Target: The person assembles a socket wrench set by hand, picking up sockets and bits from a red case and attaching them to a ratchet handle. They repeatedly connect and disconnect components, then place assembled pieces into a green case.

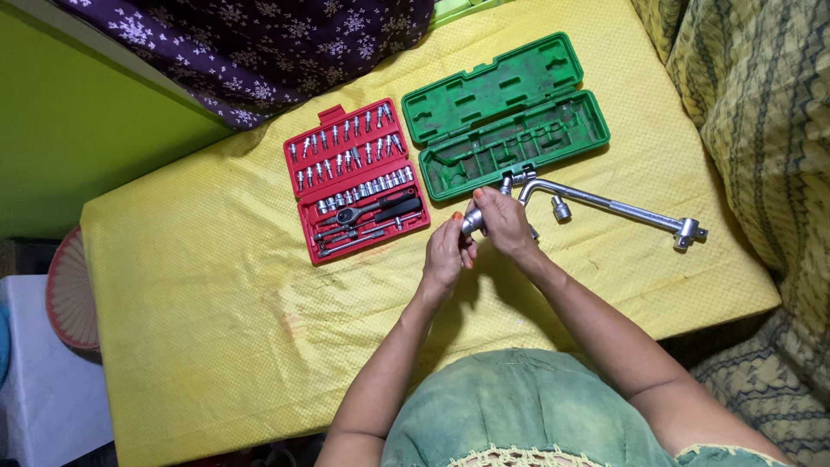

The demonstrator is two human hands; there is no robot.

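Note:
My left hand (445, 258) and my right hand (506, 223) meet over the yellow table (216, 303), both gripping a small silver socket piece (471, 223) between the fingers. Just to the right lies a long chrome L-shaped wrench bar (622, 209), with a loose socket (561, 208) beside it. An open green tool case (506, 117), its slots bare, sits right behind my hands. Left of it is an open red socket set case (356, 180) filled with several sockets, bits and a ratchet handle.
A purple patterned cloth (259, 52) hangs at the table's far edge. Patterned fabric (761, 130) lies along the right side. A woven round fan (69, 290) and a white surface (43, 380) sit at the left.

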